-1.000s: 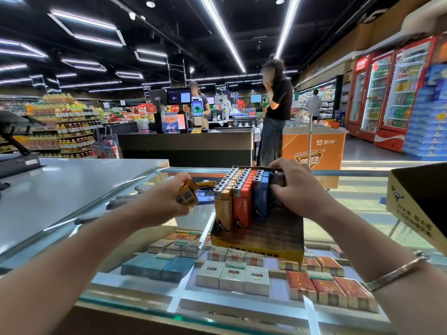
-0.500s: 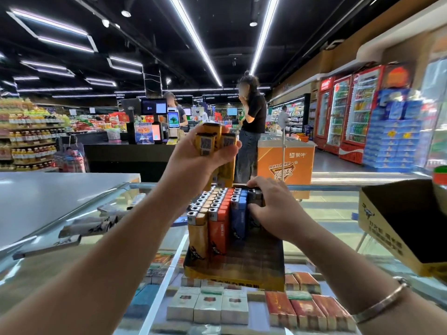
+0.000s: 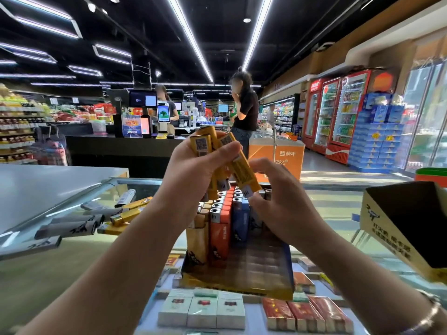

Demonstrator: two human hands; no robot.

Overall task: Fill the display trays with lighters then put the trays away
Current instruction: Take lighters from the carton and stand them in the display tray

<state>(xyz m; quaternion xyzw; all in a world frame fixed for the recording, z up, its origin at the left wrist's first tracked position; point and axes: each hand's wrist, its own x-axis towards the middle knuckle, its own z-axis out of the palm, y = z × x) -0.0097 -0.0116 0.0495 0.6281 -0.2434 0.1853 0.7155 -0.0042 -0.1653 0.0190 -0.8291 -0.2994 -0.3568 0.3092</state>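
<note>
My left hand (image 3: 193, 170) grips a bunch of yellow lighters (image 3: 238, 163) upside down, above the display tray (image 3: 256, 264). The tray stands on the glass counter and holds rows of tan, orange and blue lighters (image 3: 222, 213) along its left side; its right part is bare. My right hand (image 3: 283, 201) hovers just right of the bunch, fingers curled near the metal end of one yellow lighter, holding nothing that I can see. Several loose grey and yellow lighters (image 3: 96, 221) lie on the glass to the left.
An open cardboard box (image 3: 406, 226) sits at the right edge of the glass counter (image 3: 326, 213). Cigarette packs (image 3: 203, 310) lie under the glass. A grey countertop (image 3: 48, 184) is at left. People stand by the checkout beyond.
My left hand rose from the counter with the yellow lighters to above the tray. My right hand let go of the tray's lighters and lifted toward the bunch.
</note>
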